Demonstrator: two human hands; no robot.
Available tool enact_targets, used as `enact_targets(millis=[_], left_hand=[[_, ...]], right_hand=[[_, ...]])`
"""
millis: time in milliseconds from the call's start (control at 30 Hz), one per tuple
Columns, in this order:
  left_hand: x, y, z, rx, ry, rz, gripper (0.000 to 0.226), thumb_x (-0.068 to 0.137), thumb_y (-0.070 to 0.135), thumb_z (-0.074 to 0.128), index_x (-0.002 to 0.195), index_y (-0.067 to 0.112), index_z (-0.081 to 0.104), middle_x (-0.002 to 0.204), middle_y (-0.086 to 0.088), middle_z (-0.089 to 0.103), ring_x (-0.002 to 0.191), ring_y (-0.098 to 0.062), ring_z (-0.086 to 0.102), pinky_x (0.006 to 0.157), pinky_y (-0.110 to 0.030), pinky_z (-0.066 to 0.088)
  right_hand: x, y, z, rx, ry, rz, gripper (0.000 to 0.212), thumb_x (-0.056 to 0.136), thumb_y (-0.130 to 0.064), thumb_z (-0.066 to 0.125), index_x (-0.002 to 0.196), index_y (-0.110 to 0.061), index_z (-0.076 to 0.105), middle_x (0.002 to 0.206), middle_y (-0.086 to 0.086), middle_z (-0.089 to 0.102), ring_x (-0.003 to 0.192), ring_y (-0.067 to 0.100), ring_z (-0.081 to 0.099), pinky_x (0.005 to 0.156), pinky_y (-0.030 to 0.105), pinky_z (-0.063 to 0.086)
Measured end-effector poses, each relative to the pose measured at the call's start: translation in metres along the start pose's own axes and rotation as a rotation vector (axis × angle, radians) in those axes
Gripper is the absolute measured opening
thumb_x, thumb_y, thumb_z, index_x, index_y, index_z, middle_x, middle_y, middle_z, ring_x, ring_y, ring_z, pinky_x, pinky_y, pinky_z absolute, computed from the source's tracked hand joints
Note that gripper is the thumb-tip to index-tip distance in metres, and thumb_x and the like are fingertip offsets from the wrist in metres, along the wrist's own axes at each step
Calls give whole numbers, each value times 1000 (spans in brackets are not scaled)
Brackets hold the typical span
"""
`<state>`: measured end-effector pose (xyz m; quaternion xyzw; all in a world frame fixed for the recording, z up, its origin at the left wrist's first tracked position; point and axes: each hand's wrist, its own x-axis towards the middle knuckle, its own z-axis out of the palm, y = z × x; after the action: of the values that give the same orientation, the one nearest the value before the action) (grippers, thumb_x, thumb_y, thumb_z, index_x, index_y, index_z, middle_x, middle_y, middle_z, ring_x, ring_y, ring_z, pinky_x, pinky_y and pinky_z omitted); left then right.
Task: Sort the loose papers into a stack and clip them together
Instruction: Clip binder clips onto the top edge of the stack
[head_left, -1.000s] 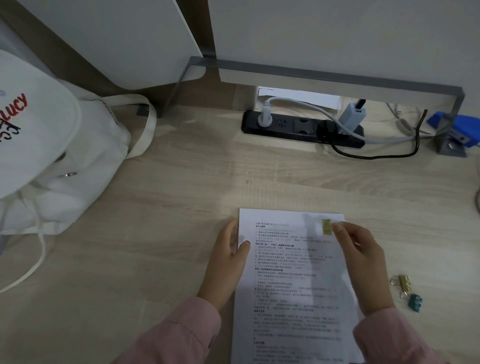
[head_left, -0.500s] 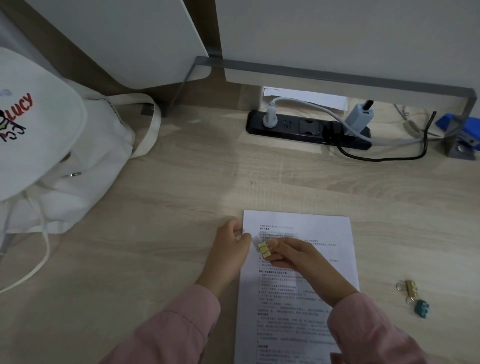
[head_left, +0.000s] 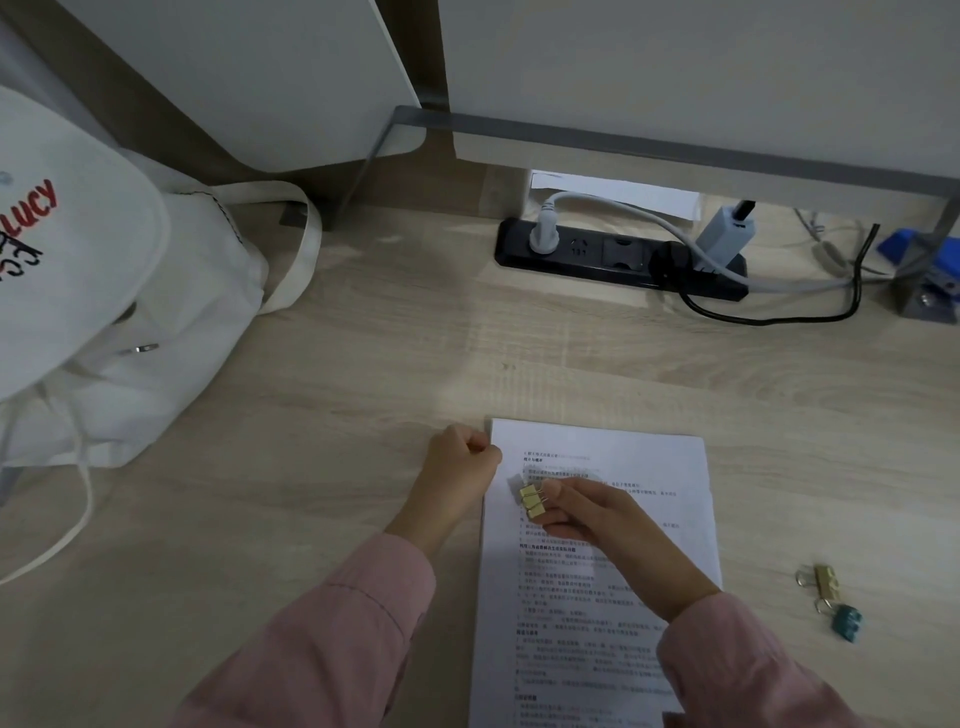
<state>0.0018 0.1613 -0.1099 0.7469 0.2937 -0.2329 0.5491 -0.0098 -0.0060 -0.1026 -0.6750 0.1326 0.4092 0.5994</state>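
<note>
Paper stack (head_left: 649, 467) lies flat on the tabletop (head_left: 415, 364), printed side up, its near end out of frame. Left hand (head_left: 457, 467) sits at the stack's upper left edge, fingers curled and pinching that edge. Right hand (head_left: 608, 525) is over the upper left of the top sheet, fingers clamped on a gold binder clip (head_left: 532, 501) (wire handles toward the hand), just beside the left hand. A second gold clip (head_left: 826, 584) and a teal clip (head_left: 847, 623) lie touching each other, right of the stack

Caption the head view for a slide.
Right hand holds a gold binder clip over the paper stack; left hand grips its left edge.
</note>
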Motion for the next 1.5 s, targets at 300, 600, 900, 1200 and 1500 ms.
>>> enact_targets(millis=[300, 600, 900, 1200, 1500], left_hand=[[1, -16, 7, 42, 65, 103, 9, 88, 21, 57, 87, 13, 60, 86, -4, 67, 79, -22, 62, 77, -42, 51], [0, -25, 11, 5, 142, 184, 13, 89, 24, 57, 81, 14, 61, 81, 0, 67, 78, -15, 62, 70, -28, 45], [2, -30, 14, -68, 143, 233, 22, 91, 27, 54, 79, 9, 60, 78, -13, 65, 68, -15, 52, 69, -42, 46], [1, -31, 17, -179, 129, 241, 24, 83, 38, 50, 98, 29, 65, 95, 10, 72, 91, -9, 66, 88, -44, 51], [3, -30, 14, -148, 156, 224, 11, 91, 26, 55, 94, 23, 65, 93, 9, 72, 88, -9, 66, 87, -42, 52]], right_hand=[[-2, -3, 0, -45, 34, -68, 23, 88, -27, 58, 96, -9, 71, 90, 6, 72, 82, 6, 67, 77, 16, 53], [34, -42, -21, -498, 196, -423, 8, 82, -17, 66, 84, -9, 70, 86, 4, 72, 80, 14, 64, 71, 11, 45], [72, -71, -15, -723, 17, -531, 13, 80, -15, 69, 84, -3, 68, 85, 8, 71, 83, 23, 63, 75, 22, 46], [89, -95, -23, -704, -262, -350, 10, 79, -13, 68, 85, -5, 70, 79, 2, 70, 70, -1, 63, 68, 6, 46], [102, -103, -24, -714, -432, -218, 18, 83, -11, 64, 95, 3, 68, 81, -1, 66, 69, -4, 62, 71, 9, 49]])
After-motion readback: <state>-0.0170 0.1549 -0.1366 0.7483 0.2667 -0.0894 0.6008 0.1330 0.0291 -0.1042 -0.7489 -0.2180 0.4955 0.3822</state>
